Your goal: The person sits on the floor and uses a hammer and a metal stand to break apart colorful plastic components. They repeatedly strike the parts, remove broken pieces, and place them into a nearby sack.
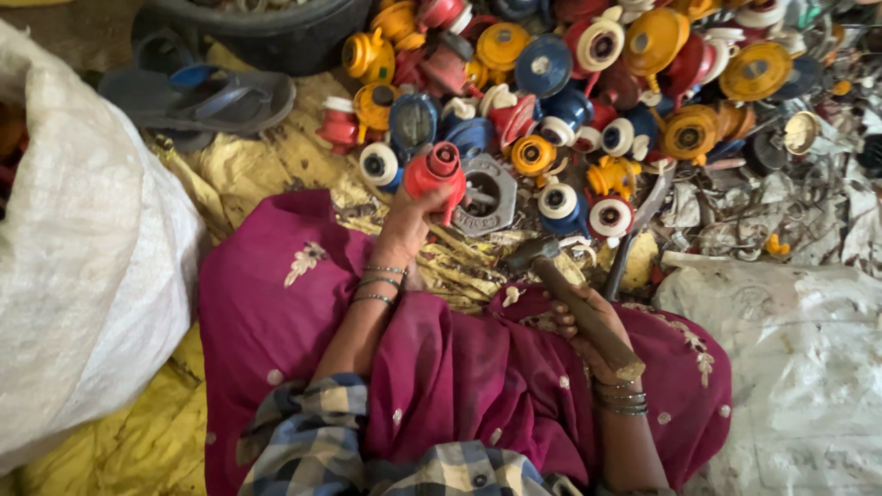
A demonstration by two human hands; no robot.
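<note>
The left hand (404,225) reaches forward from a plaid sleeve, thin metal bangles (378,285) circling its wrist, and its fingers are wrapped tight around a red plastic valve body (436,174), a stubby rounded casting with a ring-shaped mouth at the top. The red piece is held just above and beside a grey metal ring plate (487,197), flat and lobed with a round hole through its middle, which lies on the ground at the near edge of the heap. The right hand (593,331) rests lower, over the lap, its fingers curled closed around the worn wooden handle of a hammer (570,294); the dark, blunt metal head points up and to the left towards the ring plate, near it but not touching. More bangles sit on that wrist. A magenta cloth (459,377) with small pale embroidered flowers covers the lap, soft and creased. Beyond the hands spreads a dense pile of plastic caps and valve parts (588,83) in red, orange, yellow and blue, many of them round with white disc-like faces and dark centres, smooth but dusty. To the right lie tangled scraps of thin grey metal (799,202) and a crumpled whitish woven sheet (790,367). At the left bulges a coarse white woven sack (73,266), with wrinkled yellow sheeting (248,165) under it, a grey-blue rubber sandal (202,96) and the rim of a black tub (266,32) above.
</note>
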